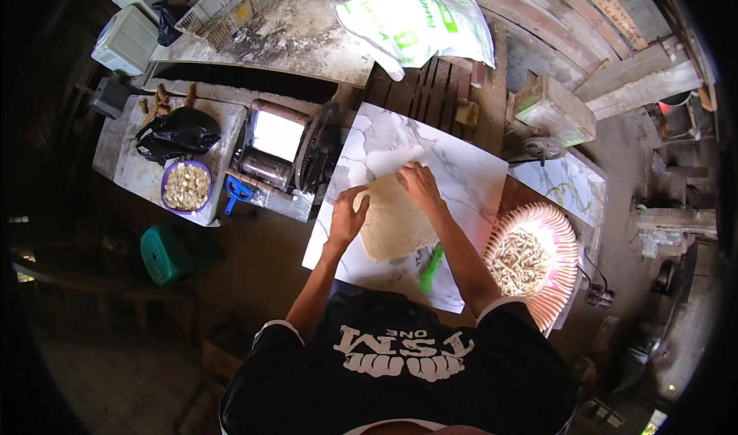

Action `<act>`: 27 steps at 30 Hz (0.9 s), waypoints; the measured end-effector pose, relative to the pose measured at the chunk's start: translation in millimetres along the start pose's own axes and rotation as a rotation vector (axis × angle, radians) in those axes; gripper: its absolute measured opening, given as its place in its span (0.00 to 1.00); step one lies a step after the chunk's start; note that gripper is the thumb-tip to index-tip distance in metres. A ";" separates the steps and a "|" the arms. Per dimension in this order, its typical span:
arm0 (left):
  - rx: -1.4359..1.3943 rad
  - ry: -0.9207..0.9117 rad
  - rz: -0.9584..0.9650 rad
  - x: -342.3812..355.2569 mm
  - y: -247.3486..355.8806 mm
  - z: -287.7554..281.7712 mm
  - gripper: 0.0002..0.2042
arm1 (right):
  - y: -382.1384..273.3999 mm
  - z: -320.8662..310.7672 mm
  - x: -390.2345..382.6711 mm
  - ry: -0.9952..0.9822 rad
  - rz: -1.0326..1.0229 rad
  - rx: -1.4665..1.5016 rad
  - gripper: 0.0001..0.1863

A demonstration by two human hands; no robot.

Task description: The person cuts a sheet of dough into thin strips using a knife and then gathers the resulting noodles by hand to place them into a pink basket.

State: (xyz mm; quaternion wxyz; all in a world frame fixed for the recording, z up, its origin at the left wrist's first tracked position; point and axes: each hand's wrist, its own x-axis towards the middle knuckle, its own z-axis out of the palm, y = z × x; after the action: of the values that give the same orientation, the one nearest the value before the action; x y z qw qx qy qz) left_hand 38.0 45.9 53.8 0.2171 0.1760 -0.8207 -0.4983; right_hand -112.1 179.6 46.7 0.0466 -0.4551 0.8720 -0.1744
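Note:
A flat beige dough sheet point(396, 223), marked with fine ridges, lies on a white marble-patterned board point(461, 154) in front of me. My left hand point(350, 218) is at the sheet's far left corner, fingers curled in and seemingly pinching its edge. At the far right edge, my right hand point(419, 185) has its fingers bent down, gripping the dough. The fingertips are small in the picture. Beside the sheet's near right corner, under my right forearm, rests a bright green-handled tool point(432, 270), likely a knife.
Right of the board stands a pink ribbed basket point(570, 244) of small pale strips. To the left are a roller machine point(269, 146) with a large wheel, a purple-rimmed bowl point(208, 195) of pale pieces and a black plastic bag point(184, 133). A white sack point(430, 27) lies beyond.

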 end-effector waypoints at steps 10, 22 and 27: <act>0.009 -0.045 -0.029 5.0 -4.1 -0.7 0.11 | 7.7 7.4 11.3 -0.079 0.129 0.286 0.07; -0.062 -0.134 -0.028 7.2 9.4 11.9 0.13 | -15.2 -17.9 -19.6 0.190 0.090 0.422 0.05; -0.112 -0.289 0.191 15.5 37.2 16.0 0.17 | -50.8 -68.8 -45.0 0.236 0.177 0.630 0.06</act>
State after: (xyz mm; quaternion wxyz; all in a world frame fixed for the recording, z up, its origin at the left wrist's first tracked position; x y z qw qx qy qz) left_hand 13.7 66.3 83.4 0.1527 0.0117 -0.8274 -0.5404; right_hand -62.9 207.4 125.1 0.0986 -0.3175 0.8108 -0.4817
